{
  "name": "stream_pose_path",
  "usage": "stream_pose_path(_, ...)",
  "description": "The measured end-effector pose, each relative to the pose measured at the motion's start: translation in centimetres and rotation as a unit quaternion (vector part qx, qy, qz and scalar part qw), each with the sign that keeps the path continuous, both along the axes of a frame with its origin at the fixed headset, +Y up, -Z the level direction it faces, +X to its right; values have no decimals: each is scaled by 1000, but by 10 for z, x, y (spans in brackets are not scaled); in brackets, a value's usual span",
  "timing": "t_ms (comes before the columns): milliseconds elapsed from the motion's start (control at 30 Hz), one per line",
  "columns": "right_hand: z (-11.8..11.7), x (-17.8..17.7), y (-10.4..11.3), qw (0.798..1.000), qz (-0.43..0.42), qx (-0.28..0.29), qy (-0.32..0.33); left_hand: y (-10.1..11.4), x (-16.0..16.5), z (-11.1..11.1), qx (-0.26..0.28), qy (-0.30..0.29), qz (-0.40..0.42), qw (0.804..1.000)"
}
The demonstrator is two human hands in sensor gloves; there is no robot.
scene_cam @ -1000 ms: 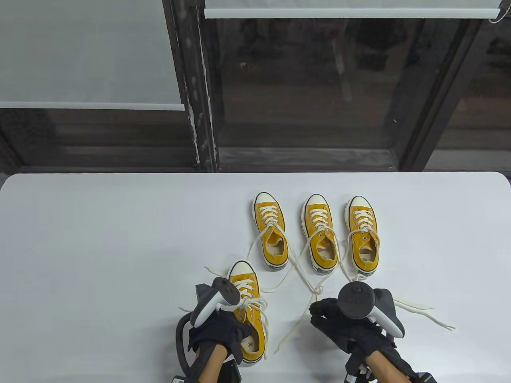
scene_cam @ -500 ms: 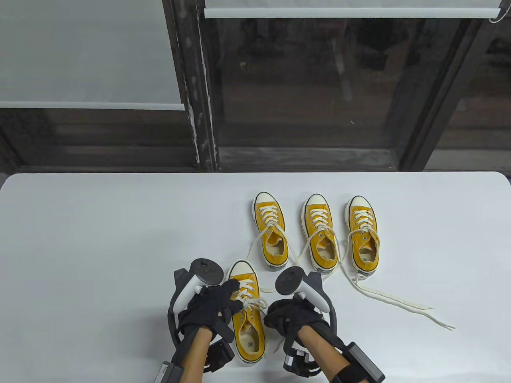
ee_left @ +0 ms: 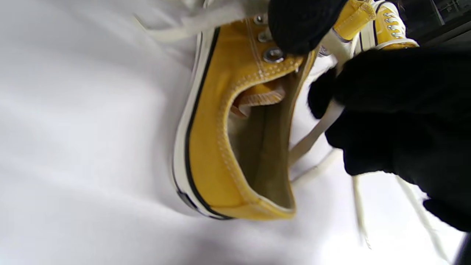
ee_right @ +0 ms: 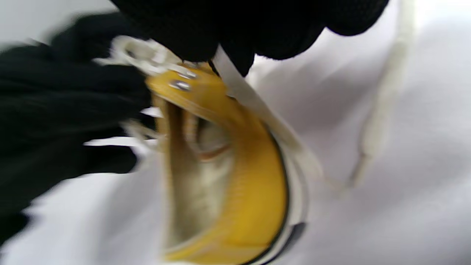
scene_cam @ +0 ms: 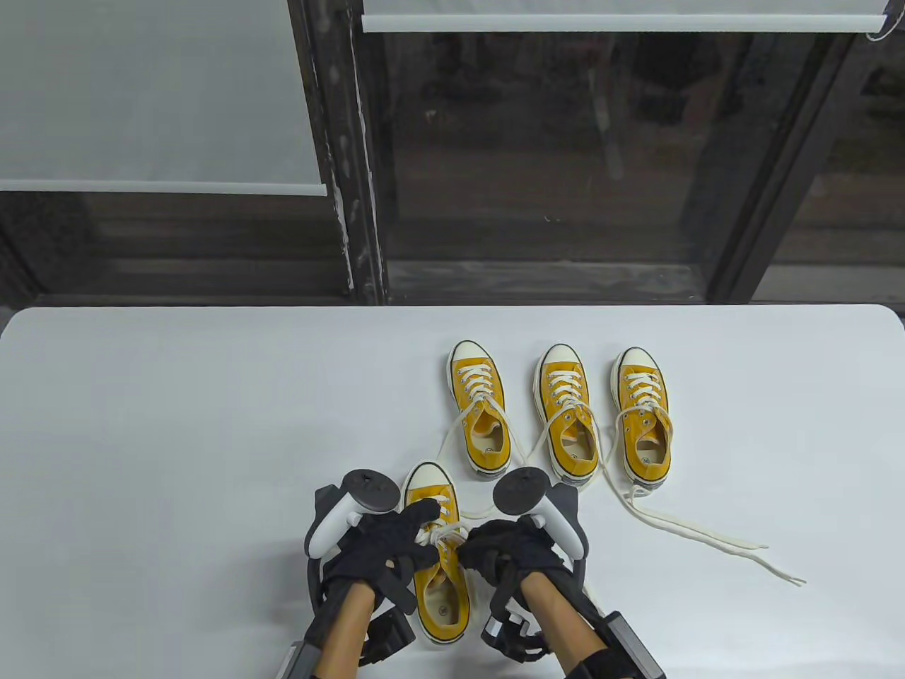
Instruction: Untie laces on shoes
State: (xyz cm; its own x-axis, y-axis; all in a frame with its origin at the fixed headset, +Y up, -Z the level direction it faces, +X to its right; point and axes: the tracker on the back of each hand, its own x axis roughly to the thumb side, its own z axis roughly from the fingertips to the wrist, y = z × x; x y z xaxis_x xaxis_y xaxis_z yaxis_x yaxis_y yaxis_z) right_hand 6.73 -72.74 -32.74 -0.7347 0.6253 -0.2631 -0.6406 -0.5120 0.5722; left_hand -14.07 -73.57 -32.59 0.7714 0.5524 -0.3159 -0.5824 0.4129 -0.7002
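A yellow sneaker (scene_cam: 442, 590) with white laces (scene_cam: 440, 535) lies nearest me on the white table (scene_cam: 177, 438). My left hand (scene_cam: 423, 527) lies over its laced front, and white lace shows between its fingers in the right wrist view (ee_right: 110, 141). My right hand (scene_cam: 470, 548) is at the shoe's right side and pinches a lace strand (ee_right: 239, 88) by the top eyelets. The left wrist view shows the shoe's open collar (ee_left: 235, 147), my left fingertip (ee_left: 298, 25) on the eyelets, and the right hand pinching the strand (ee_left: 320, 125).
Three more yellow sneakers (scene_cam: 481, 414) (scene_cam: 565, 417) (scene_cam: 643, 417) stand in a row farther back. Their loose laces (scene_cam: 707, 537) trail over the table to the right of my right hand. A dark window frame runs behind the table's far edge.
My right hand has moved left from the loose laces on the right to the near shoe. My left hand has shifted from the shoe's heel side up onto its laces.
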Motion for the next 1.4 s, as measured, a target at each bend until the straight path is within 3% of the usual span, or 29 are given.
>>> stream_pose_path(233,-4,6,46,985,-171,-9,19,-8,2,0,-1,17,-15,1000)
stream_pose_path(467,2,9,102,976,-213,42,27,-8,3,0,3,20,-32,999)
stream_pose_path(633,10,16,161,930,-355,81,43,-7,4,1,11,20,-46,999)
stream_pose_path(833,21,24,225,894,-420,134,79,-8,4,1,17,22,-53,998)
stream_pose_path(1000,19,29,234,930,-304,199,59,-3,2,-1,25,26,-43,998)
stream_pose_path(1200,11,40,222,944,-205,255,-39,7,-14,0,49,70,17,996)
stream_pose_path(1300,7,47,209,944,-66,308,-99,12,-22,1,56,90,58,993)
stream_pose_path(1400,1,50,187,922,80,352,-141,17,-30,3,67,113,86,988)
